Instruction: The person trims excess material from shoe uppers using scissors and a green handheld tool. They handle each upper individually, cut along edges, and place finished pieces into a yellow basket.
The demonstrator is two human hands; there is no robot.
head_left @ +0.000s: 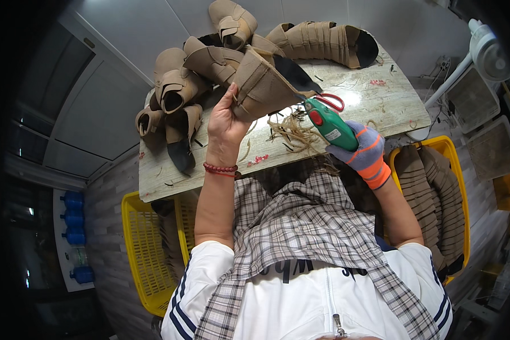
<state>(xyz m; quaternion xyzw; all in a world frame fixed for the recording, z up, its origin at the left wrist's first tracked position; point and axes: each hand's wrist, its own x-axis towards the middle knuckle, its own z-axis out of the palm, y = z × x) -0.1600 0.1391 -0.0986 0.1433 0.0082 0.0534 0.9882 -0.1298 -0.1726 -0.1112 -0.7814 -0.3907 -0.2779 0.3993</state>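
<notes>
My bare left hand (226,122) grips a tan fabric shoe upper (262,85) with a dark lining, held up over the table. The thumb shows on its side; the other fingers are mostly hidden behind it. In a grey and orange glove, my right hand (364,152) is closed round a green handheld electric cutter (330,127) with a red button. The cutter's tip is at the lower right edge of the upper; whether it touches cannot be made out. Beneath them lies a tangle of pale thread scraps (293,131). Red-handled scissors (333,102) rest just behind the cutter.
A pale worktable (402,105) bears a heap of tan uppers (173,85) at left and a nested row of uppers (323,44) at the back. Yellow baskets (131,226) flank me; the right basket (462,170) holds stacked uppers. A white fan (487,51) stands at far right.
</notes>
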